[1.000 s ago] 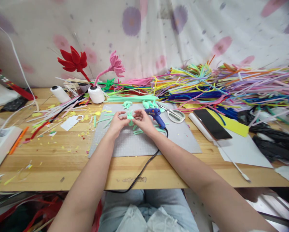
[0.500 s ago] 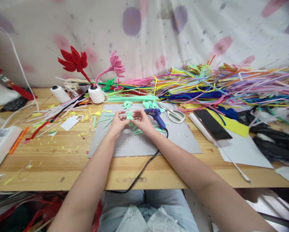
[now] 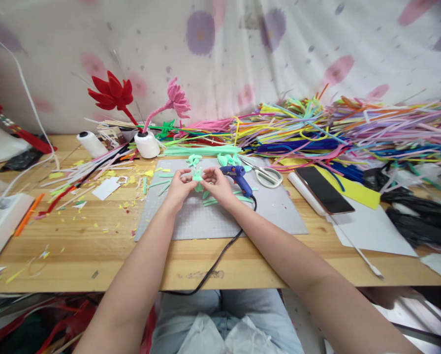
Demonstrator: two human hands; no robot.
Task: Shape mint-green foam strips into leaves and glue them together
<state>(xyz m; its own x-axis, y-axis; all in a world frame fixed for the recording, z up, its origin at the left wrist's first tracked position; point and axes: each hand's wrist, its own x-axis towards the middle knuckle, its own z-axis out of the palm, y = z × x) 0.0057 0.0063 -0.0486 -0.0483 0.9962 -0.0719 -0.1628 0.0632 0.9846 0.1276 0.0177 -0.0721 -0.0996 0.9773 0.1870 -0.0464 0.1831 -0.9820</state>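
Over a grey cutting mat (image 3: 220, 219) my left hand (image 3: 178, 188) and my right hand (image 3: 218, 186) pinch a small mint-green pipe-cleaner piece (image 3: 197, 177) between their fingertips. The piece has short loops sticking up. Loose mint-green pipe-cleaner bits (image 3: 228, 159) lie on the mat just behind and beside the hands. A blue glue gun (image 3: 238, 177) rests right of my right hand, its black cord (image 3: 220, 255) running off the table's front edge.
Scissors (image 3: 267, 175) and a dark phone (image 3: 323, 189) lie to the right. A heap of coloured pipe cleaners (image 3: 353, 130) fills the back right. Red (image 3: 111, 93) and pink (image 3: 176, 100) pipe-cleaner flowers and white thread spools (image 3: 147, 143) stand at the back left. Scraps litter the wooden table (image 3: 76, 246).
My fingertips have shifted slightly on the green piece, closing in a little. Nothing else has moved.
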